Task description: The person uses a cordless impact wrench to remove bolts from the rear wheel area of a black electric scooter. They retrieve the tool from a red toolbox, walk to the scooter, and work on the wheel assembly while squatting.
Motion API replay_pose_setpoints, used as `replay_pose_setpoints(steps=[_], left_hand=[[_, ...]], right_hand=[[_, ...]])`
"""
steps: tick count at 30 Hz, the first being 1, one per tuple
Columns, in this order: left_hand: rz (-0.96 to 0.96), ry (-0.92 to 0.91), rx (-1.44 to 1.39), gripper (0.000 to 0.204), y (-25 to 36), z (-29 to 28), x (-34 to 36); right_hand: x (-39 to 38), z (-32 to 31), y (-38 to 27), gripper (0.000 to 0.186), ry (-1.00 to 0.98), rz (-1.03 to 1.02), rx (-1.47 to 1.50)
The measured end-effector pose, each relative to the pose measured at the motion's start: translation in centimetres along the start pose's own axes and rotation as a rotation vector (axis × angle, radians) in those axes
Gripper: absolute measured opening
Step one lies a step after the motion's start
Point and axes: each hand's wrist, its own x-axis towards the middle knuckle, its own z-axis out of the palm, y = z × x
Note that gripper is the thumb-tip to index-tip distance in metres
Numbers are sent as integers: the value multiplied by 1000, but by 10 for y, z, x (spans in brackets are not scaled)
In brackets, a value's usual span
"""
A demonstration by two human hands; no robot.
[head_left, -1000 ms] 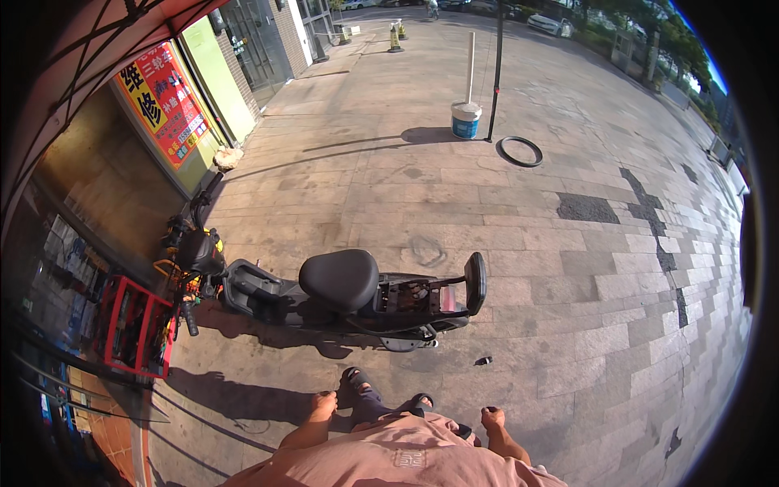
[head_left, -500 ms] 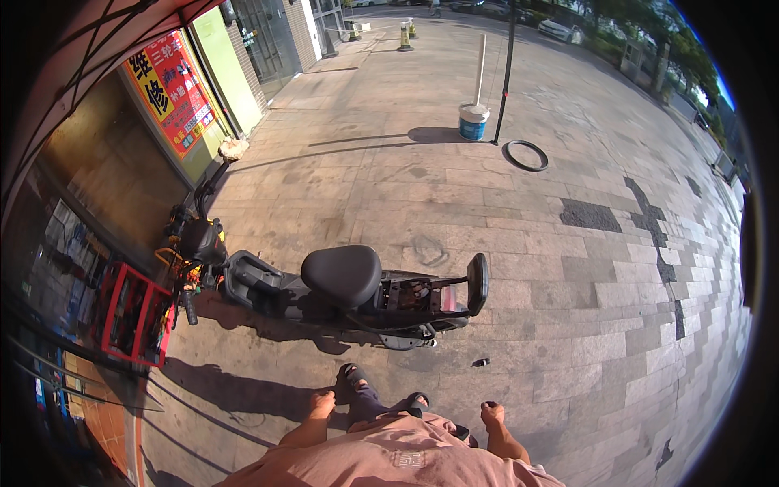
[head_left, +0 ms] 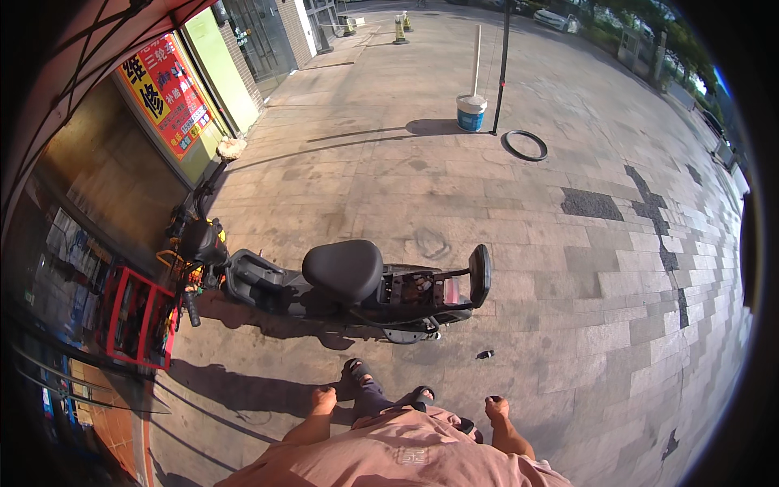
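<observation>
Before you on the paving (head_left: 552,341) the black scooter (head_left: 342,272) stands crosswise, its front near a red rack (head_left: 144,331). Your left hand (head_left: 324,399) and right hand (head_left: 497,408) hang apart from it, fingers curled in; I cannot tell if they hold anything.

Black tyre (head_left: 531,158) lies near a blue-and-white bucket (head_left: 471,117)

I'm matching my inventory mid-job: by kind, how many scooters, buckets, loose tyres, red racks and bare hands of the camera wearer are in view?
Scooter: 1
Bucket: 1
Loose tyre: 1
Red rack: 1
Bare hands: 2 (left hand, right hand)
Total: 6
</observation>
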Motion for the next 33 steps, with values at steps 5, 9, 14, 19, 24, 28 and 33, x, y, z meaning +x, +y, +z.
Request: replay_pose_setpoints(steps=[5,9,14,19,24,28,33], left_hand=[[-207,-335,123,24,-11,-25,-34],[-15,-666,293,23,-25,-45,-68],[256,-889,389,22,-33,-59,-97],[360,-972,388,21,-35,-70,-110],[439,-1005,401,20,-39,-82,-119],[549,-1012,425,20,-39,-95,-125],[756,-934,402,20,-28,-108,-137]], right_hand=[[-4,-12,1,28,15,12,14],[-4,-21,1,28,29,-23,-48],[3,-29,0,29,13,-9,-101],[20,-30,-4,30,-20,-50,-143],[38,-31,-20,32,-25,-120,-147],[42,-36,-44,32,21,-145,-164],[40,-32,-56,29,11,-179,-16]])
